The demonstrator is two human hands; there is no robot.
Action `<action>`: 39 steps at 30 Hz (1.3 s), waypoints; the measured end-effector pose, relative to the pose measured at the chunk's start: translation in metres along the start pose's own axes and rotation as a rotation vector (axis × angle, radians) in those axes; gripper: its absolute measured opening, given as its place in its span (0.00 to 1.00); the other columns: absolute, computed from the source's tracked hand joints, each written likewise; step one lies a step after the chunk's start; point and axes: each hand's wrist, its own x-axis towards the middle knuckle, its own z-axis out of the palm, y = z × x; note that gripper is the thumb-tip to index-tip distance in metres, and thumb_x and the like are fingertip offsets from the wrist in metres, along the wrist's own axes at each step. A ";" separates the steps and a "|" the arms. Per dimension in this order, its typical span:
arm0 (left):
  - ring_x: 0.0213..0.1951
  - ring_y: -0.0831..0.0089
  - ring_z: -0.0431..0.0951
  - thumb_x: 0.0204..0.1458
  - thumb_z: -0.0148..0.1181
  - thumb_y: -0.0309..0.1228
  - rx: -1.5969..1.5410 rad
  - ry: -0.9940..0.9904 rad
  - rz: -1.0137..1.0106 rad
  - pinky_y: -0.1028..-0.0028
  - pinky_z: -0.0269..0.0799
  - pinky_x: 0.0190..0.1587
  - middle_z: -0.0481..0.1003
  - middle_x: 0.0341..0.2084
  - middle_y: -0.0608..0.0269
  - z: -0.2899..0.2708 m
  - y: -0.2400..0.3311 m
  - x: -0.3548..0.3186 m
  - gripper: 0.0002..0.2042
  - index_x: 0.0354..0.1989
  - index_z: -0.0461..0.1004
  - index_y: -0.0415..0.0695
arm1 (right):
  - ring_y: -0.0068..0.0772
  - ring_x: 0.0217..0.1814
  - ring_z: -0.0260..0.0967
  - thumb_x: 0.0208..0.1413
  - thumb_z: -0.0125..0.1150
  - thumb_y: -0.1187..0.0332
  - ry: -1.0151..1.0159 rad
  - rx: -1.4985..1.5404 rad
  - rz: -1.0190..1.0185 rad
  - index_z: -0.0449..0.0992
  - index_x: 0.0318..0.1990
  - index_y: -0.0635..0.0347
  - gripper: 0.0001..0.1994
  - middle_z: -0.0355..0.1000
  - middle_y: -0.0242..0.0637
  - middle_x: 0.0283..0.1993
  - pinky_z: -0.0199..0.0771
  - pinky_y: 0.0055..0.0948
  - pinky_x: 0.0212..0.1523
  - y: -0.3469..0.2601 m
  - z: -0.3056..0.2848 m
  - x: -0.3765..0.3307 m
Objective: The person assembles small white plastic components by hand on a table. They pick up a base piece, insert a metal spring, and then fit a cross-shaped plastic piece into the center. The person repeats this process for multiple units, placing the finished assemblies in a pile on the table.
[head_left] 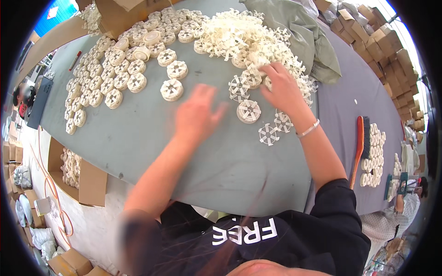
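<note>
My left hand [198, 115] hovers over the grey-green tabletop, blurred by motion; its thumb stands apart from the fingers and nothing shows in it. Beyond it sits a round cream plastic part with spoked slots [171, 90], the nearest of a short row. My right hand [282, 88] is at the near edge of a heap of cream spoked pieces [244, 34], fingers bent together; what they pinch is hidden. Beside that hand are a round assembled part [248, 112] and a loose star-shaped spoked piece [268, 134], lying flat.
Many round cream parts [121, 81] stand in rows at the left. A cardboard box [92, 184] of parts sits below the table's left edge. On the purple-grey cloth at right lie a red-handled brush [359, 142] and more parts [375, 156]. Another person's sleeve [386, 223] shows at lower right.
</note>
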 end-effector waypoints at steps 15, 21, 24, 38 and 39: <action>0.48 0.53 0.86 0.45 0.79 0.35 -0.634 -0.438 0.131 0.58 0.84 0.53 0.78 0.61 0.56 -0.021 -0.005 -0.008 0.30 0.60 0.77 0.47 | 0.48 0.67 0.72 0.48 0.71 0.80 -0.251 0.064 -0.040 0.81 0.60 0.45 0.29 0.60 0.36 0.79 0.78 0.48 0.65 -0.011 -0.017 -0.044; 0.59 0.52 0.82 0.44 0.84 0.46 -0.183 0.203 0.027 0.56 0.81 0.58 0.79 0.62 0.53 -0.036 -0.062 0.022 0.38 0.64 0.77 0.46 | 0.42 0.61 0.78 0.54 0.67 0.84 -0.283 0.391 -0.105 0.82 0.62 0.48 0.28 0.67 0.38 0.75 0.82 0.37 0.59 -0.027 -0.012 -0.068; 0.59 0.51 0.82 0.45 0.84 0.52 -0.169 0.222 -0.020 0.55 0.81 0.58 0.77 0.63 0.53 -0.033 -0.044 0.017 0.40 0.65 0.77 0.47 | 0.44 0.60 0.79 0.61 0.67 0.77 -0.157 0.530 0.006 0.84 0.58 0.51 0.18 0.75 0.38 0.69 0.81 0.38 0.58 -0.017 -0.007 -0.047; 0.48 0.68 0.80 0.48 0.84 0.43 -0.464 -0.248 -0.140 0.67 0.77 0.54 0.81 0.49 0.62 -0.028 -0.027 0.009 0.31 0.59 0.81 0.46 | 0.42 0.51 0.82 0.59 0.74 0.51 -0.005 0.197 0.133 0.87 0.54 0.51 0.21 0.85 0.38 0.53 0.80 0.39 0.54 0.012 -0.006 0.028; 0.48 0.70 0.79 0.49 0.84 0.42 -0.460 -0.202 -0.163 0.68 0.77 0.53 0.81 0.48 0.63 -0.031 -0.019 0.011 0.30 0.59 0.81 0.46 | 0.38 0.50 0.82 0.59 0.74 0.53 0.020 0.244 0.175 0.88 0.52 0.52 0.18 0.85 0.37 0.52 0.79 0.36 0.53 0.019 -0.017 0.017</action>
